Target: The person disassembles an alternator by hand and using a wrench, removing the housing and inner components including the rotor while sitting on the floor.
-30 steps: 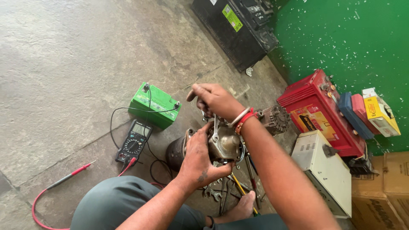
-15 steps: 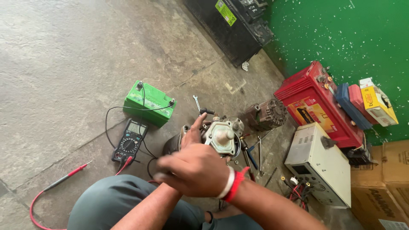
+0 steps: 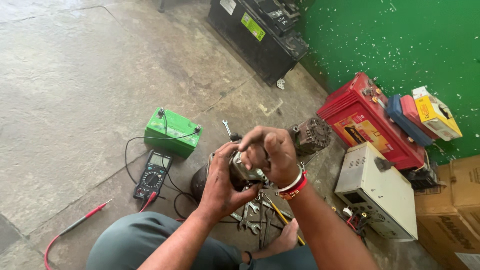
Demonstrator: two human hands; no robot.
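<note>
1. Gripping a grey metal motor part [image 3: 243, 171] at centre frame, just below the middle: the left hand [image 3: 222, 185] wraps its side from the lower left, fingers curled shut on the housing, thumb along the near edge.
2. The right hand [image 3: 267, 152] sits on top of the part, fingers bent and pressed together over its upper face. Whether they pinch a small piece or only press down, I cannot tell; the knuckles hide the contact.
3. The part is held up off the floor, above a dark round body [image 3: 200, 181] and a scatter of spanners [image 3: 251, 216] at lower centre.
4. Judged best practice: keep the left hand as the steady clamp and let only the right hand turn or pull, so the part does not twist in the grip.
5. Judged risk: black leads [image 3: 150, 141] run from the green battery [image 3: 171, 131] at centre left to the multimeter [image 3: 151, 176] just below it, near the left elbow; a red probe [image 3: 80, 220] lies lower left.
6. A ribbed alternator [image 3: 312, 134] lies just right of the hands, apart from them.
</note>
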